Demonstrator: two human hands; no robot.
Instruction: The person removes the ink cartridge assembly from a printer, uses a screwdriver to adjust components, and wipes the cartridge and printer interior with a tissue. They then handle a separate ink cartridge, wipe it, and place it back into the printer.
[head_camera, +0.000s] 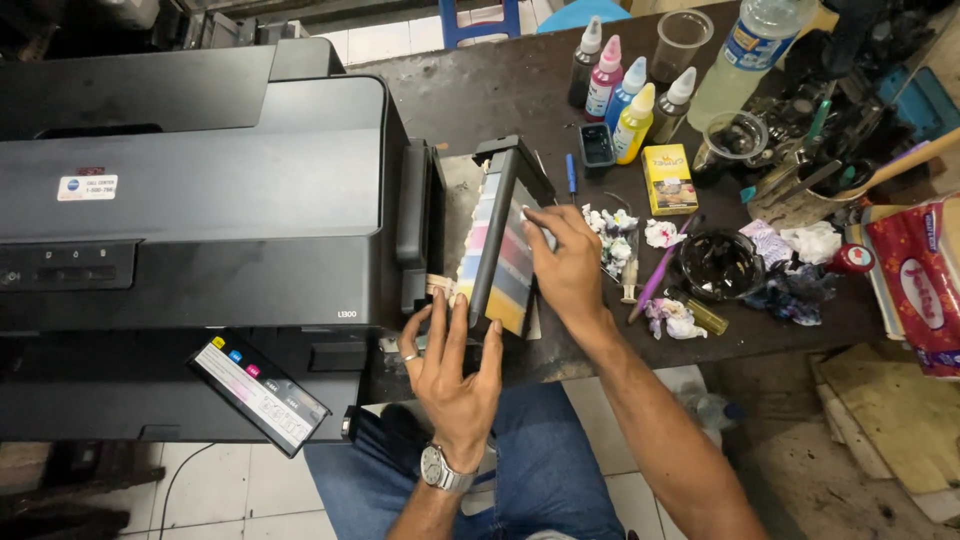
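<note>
The ink tank block (500, 240) is being held upright just beside the right flank of the black printer (200, 190), at the edge of the desk (480, 90). Its long axis is running away from the person — from the near lower end toward the far upper end, slightly tilted. The left hand (455, 370) is being kept below the block, fingers spread and pressed against its near bottom edge, not closed around it. The right hand (565, 260) is being laid flat against the block's right face, over the coloured windows, fingers extended rather than curled. Both hands are touching the block; the right one is lying further along its length, the left one bracing the near end. Ink bottles (625, 95) and stained tissues (615, 235) are lying to the right — well clear of the block.
</note>
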